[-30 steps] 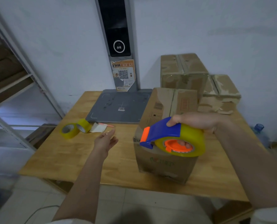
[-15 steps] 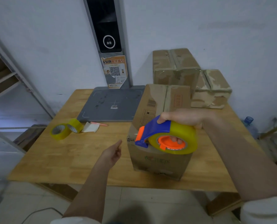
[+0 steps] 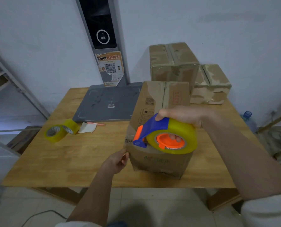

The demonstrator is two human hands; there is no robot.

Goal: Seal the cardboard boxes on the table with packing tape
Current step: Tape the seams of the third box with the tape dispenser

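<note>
Cardboard box (image 3: pixel 159 159) stands at the near edge of the wooden tabletop (image 3: pixel 70 154). We note the right hand (image 3: pixel 179 114) gripping the blue-and-orange tape dispenser (image 3: pixel 166 136) over the box's near top edge; the left hand (image 3: pixel 117 162) pinches at the box's near-left corner.

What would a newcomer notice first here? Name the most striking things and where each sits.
First the bright tape dispenser, blue and orange with a yellow roll, in the right hand over the near box at the table's front. The left hand pinches at that box's near left corner. Two spare yellow tape rolls lie on the left of the table.
</note>
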